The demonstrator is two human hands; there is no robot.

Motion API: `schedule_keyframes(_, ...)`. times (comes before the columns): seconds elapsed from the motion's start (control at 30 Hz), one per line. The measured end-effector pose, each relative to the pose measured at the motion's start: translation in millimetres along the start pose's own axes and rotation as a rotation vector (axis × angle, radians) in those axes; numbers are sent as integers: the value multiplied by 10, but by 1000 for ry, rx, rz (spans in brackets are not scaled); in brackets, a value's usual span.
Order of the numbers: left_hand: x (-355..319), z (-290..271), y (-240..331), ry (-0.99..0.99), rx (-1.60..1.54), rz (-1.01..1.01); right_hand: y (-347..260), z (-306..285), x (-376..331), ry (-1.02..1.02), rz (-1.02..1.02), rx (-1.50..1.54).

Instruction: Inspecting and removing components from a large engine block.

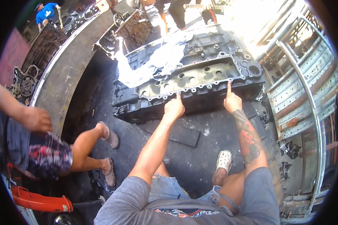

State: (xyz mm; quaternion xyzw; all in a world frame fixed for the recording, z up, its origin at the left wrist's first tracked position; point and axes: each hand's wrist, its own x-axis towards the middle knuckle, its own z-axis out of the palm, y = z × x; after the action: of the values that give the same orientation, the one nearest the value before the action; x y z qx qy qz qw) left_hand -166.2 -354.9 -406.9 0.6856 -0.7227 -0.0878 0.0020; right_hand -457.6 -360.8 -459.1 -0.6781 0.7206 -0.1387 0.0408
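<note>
Your left hand (174, 108), right hand (233, 102): index fingers (178, 97) out, gripping nothing. Slip along engine block (219, 75) could scrape them.

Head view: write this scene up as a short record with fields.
Main object: dark engine block with a long recess, its rim lined with holes
Left hand: index finger extended to the near rim, around mid-length
Right hand: index finger extended to the near rim, close to its right end
On the block: crumpled white cloth, beyond the left hand
Floor: flat dark slab
Left side: person in patterned shorts
Right side: perforated metal panels
</note>
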Motion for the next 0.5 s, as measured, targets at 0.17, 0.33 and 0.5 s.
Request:
schedule_keyframes(0.17, 754, -364, -157, 140, -28, 14, -37, -132, -28, -12, 17, 9)
schedule_keyframes(0.33, 1649, -673, -640, 384, -167, 14, -203, -292, -24, -73, -3, 56)
schedule_keyframes(0.5, 2156, -561, -516, 189, -234, -147, -138, -397, -64, -152, 26, -9)
